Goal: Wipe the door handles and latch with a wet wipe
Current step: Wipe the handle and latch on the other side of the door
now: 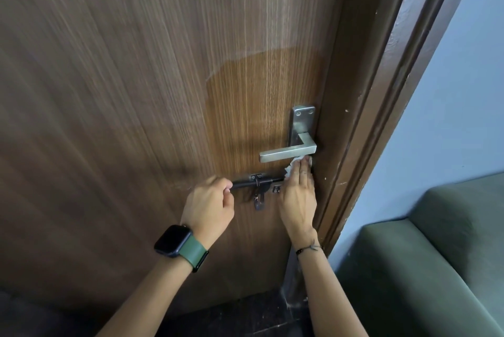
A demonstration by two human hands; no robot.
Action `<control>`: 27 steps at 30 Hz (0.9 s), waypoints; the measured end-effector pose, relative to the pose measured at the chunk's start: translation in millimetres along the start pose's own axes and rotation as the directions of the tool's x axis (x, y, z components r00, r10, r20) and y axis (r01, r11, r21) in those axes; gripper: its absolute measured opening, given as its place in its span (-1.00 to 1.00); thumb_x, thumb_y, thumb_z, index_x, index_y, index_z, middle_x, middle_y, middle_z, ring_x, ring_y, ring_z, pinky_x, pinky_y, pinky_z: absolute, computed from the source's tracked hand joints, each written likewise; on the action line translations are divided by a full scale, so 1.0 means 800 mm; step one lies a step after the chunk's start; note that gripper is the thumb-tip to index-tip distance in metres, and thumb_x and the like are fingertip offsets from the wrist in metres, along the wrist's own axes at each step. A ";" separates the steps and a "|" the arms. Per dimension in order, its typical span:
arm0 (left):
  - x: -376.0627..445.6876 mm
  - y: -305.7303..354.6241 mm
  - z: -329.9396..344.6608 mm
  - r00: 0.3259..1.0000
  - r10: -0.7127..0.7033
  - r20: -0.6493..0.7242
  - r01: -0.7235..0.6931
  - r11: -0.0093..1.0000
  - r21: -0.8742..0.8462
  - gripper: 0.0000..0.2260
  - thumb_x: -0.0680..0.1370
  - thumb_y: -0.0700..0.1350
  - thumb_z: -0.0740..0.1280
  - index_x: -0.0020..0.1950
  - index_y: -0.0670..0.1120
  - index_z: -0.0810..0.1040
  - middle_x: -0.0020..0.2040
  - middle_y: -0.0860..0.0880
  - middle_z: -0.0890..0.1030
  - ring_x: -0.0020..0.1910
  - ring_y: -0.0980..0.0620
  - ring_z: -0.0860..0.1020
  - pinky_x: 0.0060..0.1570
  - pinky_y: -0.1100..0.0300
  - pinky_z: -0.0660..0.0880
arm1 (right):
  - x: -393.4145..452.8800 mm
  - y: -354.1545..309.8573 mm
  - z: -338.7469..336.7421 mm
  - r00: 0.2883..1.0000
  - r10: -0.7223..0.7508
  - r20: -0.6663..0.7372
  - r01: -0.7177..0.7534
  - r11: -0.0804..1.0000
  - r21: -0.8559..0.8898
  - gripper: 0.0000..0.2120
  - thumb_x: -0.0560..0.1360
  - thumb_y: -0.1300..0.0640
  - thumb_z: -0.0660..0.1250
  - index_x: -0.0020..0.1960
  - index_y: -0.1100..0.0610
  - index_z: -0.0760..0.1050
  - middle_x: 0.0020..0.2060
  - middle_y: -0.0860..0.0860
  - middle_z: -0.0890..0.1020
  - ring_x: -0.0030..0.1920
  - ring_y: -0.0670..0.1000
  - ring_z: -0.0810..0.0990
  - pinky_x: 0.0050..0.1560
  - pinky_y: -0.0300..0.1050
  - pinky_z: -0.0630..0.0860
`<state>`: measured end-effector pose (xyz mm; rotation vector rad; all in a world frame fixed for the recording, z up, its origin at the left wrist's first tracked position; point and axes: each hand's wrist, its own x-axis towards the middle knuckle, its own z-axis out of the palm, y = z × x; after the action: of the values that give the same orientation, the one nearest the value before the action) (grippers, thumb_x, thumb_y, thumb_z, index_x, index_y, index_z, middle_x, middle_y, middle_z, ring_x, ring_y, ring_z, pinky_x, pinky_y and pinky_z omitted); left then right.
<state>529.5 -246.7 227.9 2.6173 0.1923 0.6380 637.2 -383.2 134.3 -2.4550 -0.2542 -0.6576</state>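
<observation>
Right hand (298, 195): fingers straight and together, pressing wet wipe (293, 163) under lever handle (286, 154) | left hand (210, 205): fingers curled, pinching latch (259, 182) bolt end

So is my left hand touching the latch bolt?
Touching. The head view shows the left hand pinching the left end of the latch bolt between thumb and finger.

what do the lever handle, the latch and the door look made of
The lever handle: brushed metal, probably stainless steel, by its dull grey sheen. The latch: dark metal, seemingly painted or coated black. The door: wood-grain face with fine straight streaks, possibly laminate or veneer.
</observation>
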 end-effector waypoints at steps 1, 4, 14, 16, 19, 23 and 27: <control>-0.001 -0.001 -0.001 1.000 -0.004 -0.006 0.004 1.000 0.005 -0.86 0.41 -0.30 0.26 -0.10 -0.18 0.58 -0.14 -0.14 0.65 -0.18 -0.16 0.59 -0.22 0.07 0.48 | 0.000 -0.002 -0.001 1.000 0.006 -0.020 -0.005 0.999 0.040 -0.47 0.54 0.07 0.04 0.43 0.34 0.21 0.44 0.29 0.24 0.44 0.22 0.23 0.41 0.05 0.28; -0.005 -0.005 -0.004 1.000 -0.025 -0.015 0.025 0.999 0.020 -0.87 0.41 -0.30 0.27 -0.11 -0.19 0.59 -0.13 -0.14 0.65 -0.20 -0.18 0.59 -0.24 0.08 0.48 | 0.008 -0.005 0.001 0.981 0.063 -0.185 -0.037 0.989 0.141 -0.63 0.44 0.39 0.25 0.25 0.33 0.42 0.30 0.31 0.37 0.23 0.27 0.43 0.07 0.01 0.52; -0.012 -0.031 -0.014 0.997 -0.078 -0.018 0.079 0.995 0.062 -0.86 0.43 -0.28 0.25 -0.08 -0.18 0.57 -0.14 -0.13 0.62 -0.17 -0.15 0.56 -0.26 0.13 0.41 | 0.031 -0.067 0.014 0.795 0.544 -0.267 -0.260 0.704 0.661 -0.94 0.41 0.41 0.35 -0.13 0.33 0.57 -0.08 0.23 0.57 -0.04 0.19 0.58 -0.02 -0.11 0.50; -0.010 -0.030 -0.011 0.997 -0.073 -0.012 0.074 0.996 0.057 -0.86 0.43 -0.27 0.25 -0.07 -0.17 0.57 -0.14 -0.13 0.62 -0.16 -0.14 0.57 -0.25 0.16 0.38 | 0.012 -0.063 0.017 0.902 0.277 -0.332 -0.085 0.867 0.492 -0.93 0.39 0.44 0.37 -0.14 0.35 0.59 -0.10 0.24 0.60 -0.05 0.20 0.60 -0.03 -0.02 0.54; -0.007 -0.024 -0.005 0.999 -0.047 -0.005 0.047 0.998 0.051 -0.85 0.43 -0.27 0.25 -0.06 -0.17 0.58 -0.12 -0.13 0.64 -0.16 -0.13 0.58 -0.24 0.16 0.40 | 0.013 -0.036 0.012 0.923 0.212 -0.322 -0.086 0.928 0.363 -0.81 0.45 0.44 0.28 0.02 0.35 0.58 0.07 0.26 0.58 0.09 0.22 0.56 0.07 0.03 0.52; -0.008 -0.024 -0.004 0.999 -0.036 0.000 0.036 0.998 0.045 -0.85 0.44 -0.26 0.25 -0.06 -0.16 0.58 -0.12 -0.11 0.64 -0.16 -0.12 0.58 -0.26 0.18 0.36 | 0.021 -0.026 0.005 0.909 0.320 -0.267 -0.213 0.908 0.362 -0.73 0.48 0.44 0.19 0.15 0.37 0.51 0.22 0.30 0.49 0.26 0.25 0.46 0.20 0.06 0.44; -0.006 -0.030 -0.006 0.998 -0.062 -0.014 0.063 0.997 0.036 -0.84 0.44 -0.26 0.24 -0.05 -0.17 0.58 -0.10 -0.12 0.64 -0.13 -0.12 0.57 -0.23 0.17 0.37 | 0.002 -0.056 0.018 0.966 0.167 -0.195 -0.108 0.953 0.283 -0.74 0.44 0.39 0.25 0.10 0.31 0.55 0.11 0.18 0.54 0.10 0.11 0.51 0.07 -0.13 0.48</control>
<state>521.9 -224.3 219.0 2.6308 0.2910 0.6355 630.3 -338.4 146.6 -2.0985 -0.0778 -0.7686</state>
